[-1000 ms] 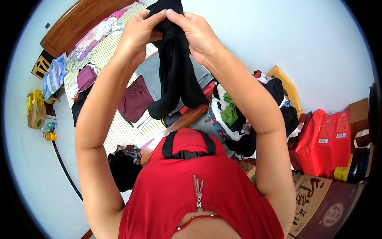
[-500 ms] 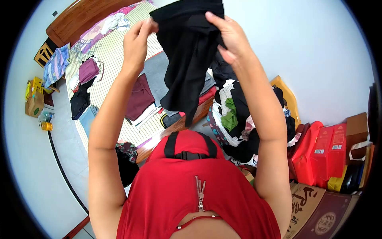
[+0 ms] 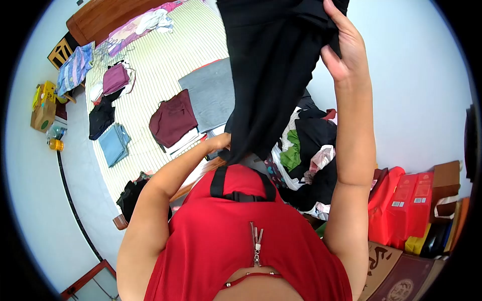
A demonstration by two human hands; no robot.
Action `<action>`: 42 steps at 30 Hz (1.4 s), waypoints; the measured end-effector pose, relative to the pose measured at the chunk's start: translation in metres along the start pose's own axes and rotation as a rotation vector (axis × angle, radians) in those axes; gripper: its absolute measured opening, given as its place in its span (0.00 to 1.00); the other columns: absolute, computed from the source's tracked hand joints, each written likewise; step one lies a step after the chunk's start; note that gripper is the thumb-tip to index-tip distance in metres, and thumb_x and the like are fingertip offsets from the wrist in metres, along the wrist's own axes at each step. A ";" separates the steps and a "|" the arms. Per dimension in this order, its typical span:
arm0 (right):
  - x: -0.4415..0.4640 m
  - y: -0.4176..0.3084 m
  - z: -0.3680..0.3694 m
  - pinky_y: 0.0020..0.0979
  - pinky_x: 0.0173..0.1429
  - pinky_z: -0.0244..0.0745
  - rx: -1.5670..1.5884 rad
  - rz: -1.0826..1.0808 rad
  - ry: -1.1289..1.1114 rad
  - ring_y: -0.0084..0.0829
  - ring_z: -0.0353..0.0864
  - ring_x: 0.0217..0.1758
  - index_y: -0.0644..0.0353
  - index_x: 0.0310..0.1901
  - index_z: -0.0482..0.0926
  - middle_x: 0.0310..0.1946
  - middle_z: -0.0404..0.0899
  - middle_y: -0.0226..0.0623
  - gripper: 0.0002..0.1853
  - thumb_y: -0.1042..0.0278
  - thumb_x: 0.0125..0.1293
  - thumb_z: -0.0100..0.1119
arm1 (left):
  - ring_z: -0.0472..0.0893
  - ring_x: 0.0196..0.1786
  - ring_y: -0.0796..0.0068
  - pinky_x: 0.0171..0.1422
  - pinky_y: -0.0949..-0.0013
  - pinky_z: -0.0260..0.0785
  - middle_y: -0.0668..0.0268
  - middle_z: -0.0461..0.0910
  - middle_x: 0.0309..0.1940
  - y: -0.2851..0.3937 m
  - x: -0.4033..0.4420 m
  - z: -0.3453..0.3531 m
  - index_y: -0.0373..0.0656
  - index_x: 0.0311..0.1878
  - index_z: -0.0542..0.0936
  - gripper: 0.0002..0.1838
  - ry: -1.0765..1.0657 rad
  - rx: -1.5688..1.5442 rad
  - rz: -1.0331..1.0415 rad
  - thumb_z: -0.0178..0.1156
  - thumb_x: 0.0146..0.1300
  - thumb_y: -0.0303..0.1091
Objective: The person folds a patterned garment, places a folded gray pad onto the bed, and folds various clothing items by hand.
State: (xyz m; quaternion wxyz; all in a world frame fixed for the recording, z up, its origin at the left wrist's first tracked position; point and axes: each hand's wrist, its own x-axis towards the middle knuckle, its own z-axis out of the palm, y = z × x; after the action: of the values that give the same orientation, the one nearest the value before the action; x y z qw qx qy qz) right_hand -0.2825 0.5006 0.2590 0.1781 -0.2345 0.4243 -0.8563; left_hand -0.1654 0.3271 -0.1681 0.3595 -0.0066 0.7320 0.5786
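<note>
Black trousers (image 3: 271, 75) hang in front of me, held up high, their upper end cut off by the top of the view. My right hand (image 3: 346, 57) grips them near the waistband, thumb on the near side and fingers partly behind the cloth. Lower down, my left hand (image 3: 220, 142) is closed at the edge of a hanging leg; the black fabric hides its fingertips. Behind the trousers on the bed are a folded maroon garment (image 3: 174, 119) and a flat grey cloth (image 3: 211, 90).
The striped bed (image 3: 145, 70) also bears folded blue jeans (image 3: 114, 144), a purple garment (image 3: 115, 79) and black clothing (image 3: 102, 120). To the right is a heap of mixed clothes (image 3: 314, 130). Red bags (image 3: 401, 205) and cardboard boxes (image 3: 379, 268) stand at lower right.
My left hand has let go of the waistband and moved down to the lower leg. My right hand has shifted right, still holding the trousers, which now hang closer and larger in view.
</note>
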 end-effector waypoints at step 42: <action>-0.045 -0.022 -0.134 0.26 0.57 0.69 -0.684 -0.111 0.353 0.23 0.77 0.50 0.66 0.54 0.76 0.47 0.80 0.35 0.20 0.60 0.67 0.59 | 0.73 0.59 0.68 0.62 0.69 0.63 0.61 0.74 0.57 0.123 -0.130 -0.141 0.39 0.51 0.80 0.18 1.023 0.188 0.648 0.53 0.70 0.43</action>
State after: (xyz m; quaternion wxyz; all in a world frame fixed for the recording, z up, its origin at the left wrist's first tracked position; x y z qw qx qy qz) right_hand -0.3218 0.6216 0.1947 -0.0325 -0.1519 0.6961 -0.7009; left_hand -0.1947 0.1948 0.0145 -0.2328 -0.0288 0.8245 0.5149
